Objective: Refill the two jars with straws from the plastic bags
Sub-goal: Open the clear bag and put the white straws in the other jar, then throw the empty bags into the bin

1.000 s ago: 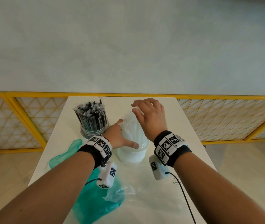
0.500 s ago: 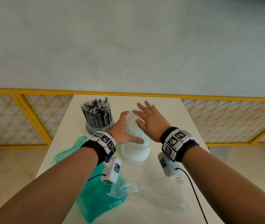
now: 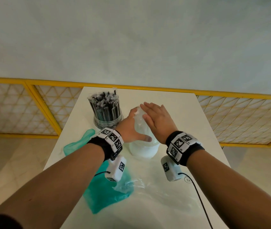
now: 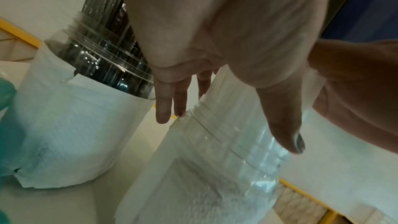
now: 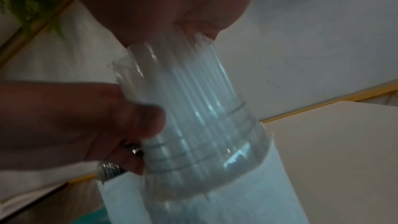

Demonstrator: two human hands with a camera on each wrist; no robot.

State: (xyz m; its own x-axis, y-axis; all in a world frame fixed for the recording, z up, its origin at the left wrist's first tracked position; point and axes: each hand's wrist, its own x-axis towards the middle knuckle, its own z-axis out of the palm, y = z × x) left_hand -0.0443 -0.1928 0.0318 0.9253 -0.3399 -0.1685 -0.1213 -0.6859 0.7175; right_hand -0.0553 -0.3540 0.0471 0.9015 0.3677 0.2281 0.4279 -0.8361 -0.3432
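Note:
A clear jar (image 3: pixel 143 148) with a white label stands mid-table, packed with clear wrapped straws (image 3: pixel 139 129) that stick up above its mouth. My left hand (image 3: pixel 132 128) lies against the left side of the bundle with straight fingers (image 4: pixel 163 108) and its thumb (image 3: pixel 145 138) across the front. On top of the straw ends rests my right hand (image 3: pixel 155 119), flat, fingers together. The right wrist view shows the straws (image 5: pixel 187 94) running up into the palm. Behind, on the left, a second jar (image 3: pixel 105 120) is full of black straws (image 3: pixel 104 107).
A teal plastic bag (image 3: pixel 101 189) lies flat at the near left and a crumpled clear bag (image 3: pixel 156 194) at the near centre. A black cable (image 3: pixel 199 197) trails at the right. The white table (image 3: pixel 189 123) is narrow, with a yellow lattice railing (image 3: pixel 240 119) behind.
My right hand, cupped over the straw tops a second ago, spread its fingers and now lies flat on them. The left hand stays at the bundle's side.

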